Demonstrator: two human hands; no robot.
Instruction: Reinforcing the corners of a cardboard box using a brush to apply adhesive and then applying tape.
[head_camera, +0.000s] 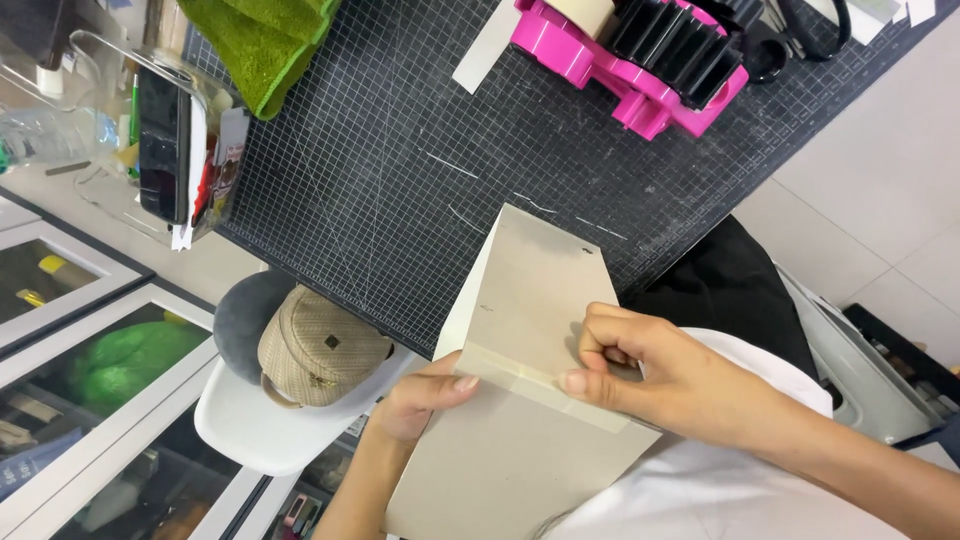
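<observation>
Two grey cardboard sheets (530, 290) are joined by a pale strip of tape (520, 375) and held over the near edge of a black gridded cutting mat (400, 180). My left hand (420, 400) grips the sheets' left edge at the seam, thumb on top. The fingers of my right hand (650, 375) are curled, and its thumb and fingertips press on the tape near the right side of the seam. The lower sheet (480, 470) reaches down over my white shirt.
A pink tape dispenser (620, 70) with a black wheel sits at the mat's far side. A green towel (260, 40) lies far left. A clear box with a dark phone (165, 140) stands left. A woven cap (315, 350) rests on a white chair (250, 430). Framed pictures (90, 370) lie at the left.
</observation>
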